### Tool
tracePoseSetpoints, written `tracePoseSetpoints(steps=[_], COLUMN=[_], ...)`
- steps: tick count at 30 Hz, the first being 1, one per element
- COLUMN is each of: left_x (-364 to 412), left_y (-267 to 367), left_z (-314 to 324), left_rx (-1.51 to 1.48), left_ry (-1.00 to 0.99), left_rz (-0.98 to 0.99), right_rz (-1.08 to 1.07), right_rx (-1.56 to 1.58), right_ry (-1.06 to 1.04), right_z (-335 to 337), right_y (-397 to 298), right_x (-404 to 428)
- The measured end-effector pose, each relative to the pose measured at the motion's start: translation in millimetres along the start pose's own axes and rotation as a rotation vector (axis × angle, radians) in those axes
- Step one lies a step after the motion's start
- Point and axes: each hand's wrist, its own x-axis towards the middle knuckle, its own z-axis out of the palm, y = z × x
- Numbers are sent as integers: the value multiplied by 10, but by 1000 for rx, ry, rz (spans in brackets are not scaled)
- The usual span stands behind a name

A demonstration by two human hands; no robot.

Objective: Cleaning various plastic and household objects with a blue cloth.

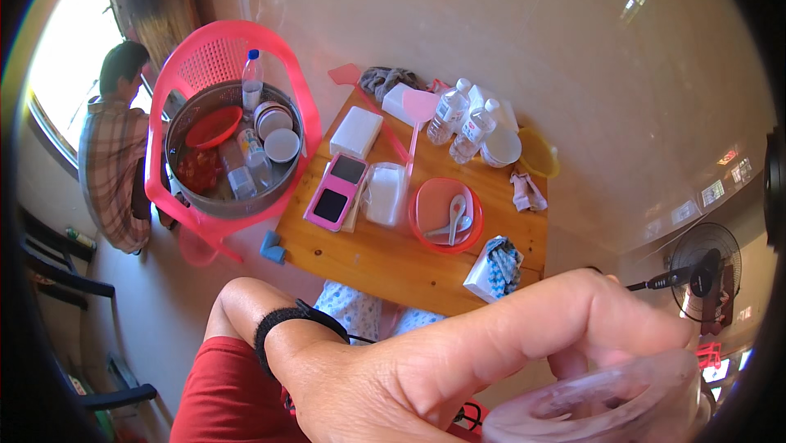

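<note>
My left hand (442, 363) reaches across the near right, very close to the camera, with a black strap (307, 320) around its wrist. Its bent fingers hold a clear plastic container (589, 403), cut off by the lower edge; whether it is a bottle or a cup, I cannot tell. My right hand is out of view. Beyond lies a wooden table (368, 268), bearing a red bowl (446, 249) with two spoons (456, 219). A pink case with dark panels (334, 194) lies left of the bowl, near a plastic-wrapped white pack (385, 194).
Two clear bottles (449, 112), a white bowl (501, 147) and pink fly swatters (420, 105) sit towards the back. A pink plastic chair (233, 31) holds a metal basin (264, 200) of bowls and bottles. Someone crouches (116, 166) at left; a fan (706, 271) stands right.
</note>
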Motion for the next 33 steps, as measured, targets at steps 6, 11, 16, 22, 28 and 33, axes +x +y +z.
tracePoseSetpoints(steps=[6,11,16,22,28,33], left_x=[-5,-47,-77,-116,49,48], left_y=[4,-22,-26,14,-120,-65], left_z=[-1,16,22,44,-605,-603], left_rx=[-13,-40,-78,-176,-64,8], left_ry=[2,6,17,104,-205,391], left_rz=[-5,2,9,14,135,-35], right_rz=[3,7,14,10,51,223], right_rx=[-8,-8,-13,18,152,328], right_ry=[-7,-25,-55,-166,-343,-161], right_z=[-5,-12,-58,-278,-383,455], right_y=[-9,-16,-26,22,178,191], right_x=[-6,-16,-18,-95,-188,-187])
